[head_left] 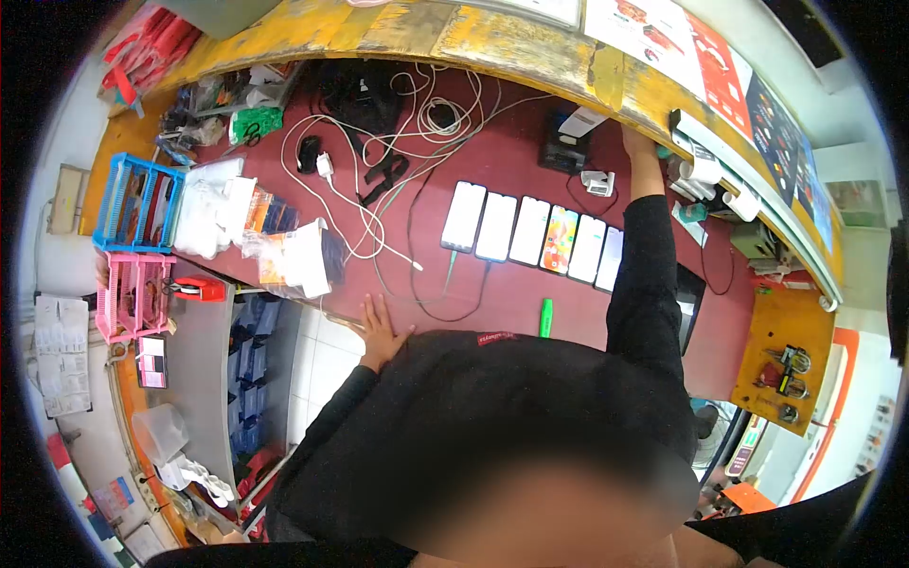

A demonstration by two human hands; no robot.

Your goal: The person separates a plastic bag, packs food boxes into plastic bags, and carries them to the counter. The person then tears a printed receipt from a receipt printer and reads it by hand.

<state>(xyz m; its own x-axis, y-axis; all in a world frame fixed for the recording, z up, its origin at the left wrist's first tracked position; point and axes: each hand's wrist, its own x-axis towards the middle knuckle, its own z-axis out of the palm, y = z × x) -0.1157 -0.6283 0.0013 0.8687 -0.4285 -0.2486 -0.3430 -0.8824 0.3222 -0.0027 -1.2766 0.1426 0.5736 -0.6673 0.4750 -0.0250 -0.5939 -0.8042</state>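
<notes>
My left hand (pixel 380 333) rests on the front edge of the dark red desk (pixel 379 298), fingers spread, holding nothing. My right arm stretches forward, and my right hand (pixel 640 144) reaches under the yellow wooden shelf (pixel 530 59); its fingers are hidden there. Close to that hand stands a black device with a white top (pixel 568 142). Several smartphones with lit screens lie in a slanted row, among them a white-screened phone (pixel 464 218) and one with a colourful screen (pixel 559 239). My right sleeve covers part of the last one. A green highlighter (pixel 546 318) lies near the desk's front edge.
Tangled white cables (pixel 365 166) spread over the desk's back left. Plastic-wrapped packets (pixel 289 254) lie at the left, beside a blue rack (pixel 137 204) and a pink rack (pixel 133 295). A white adapter (pixel 597 183) sits behind the phones.
</notes>
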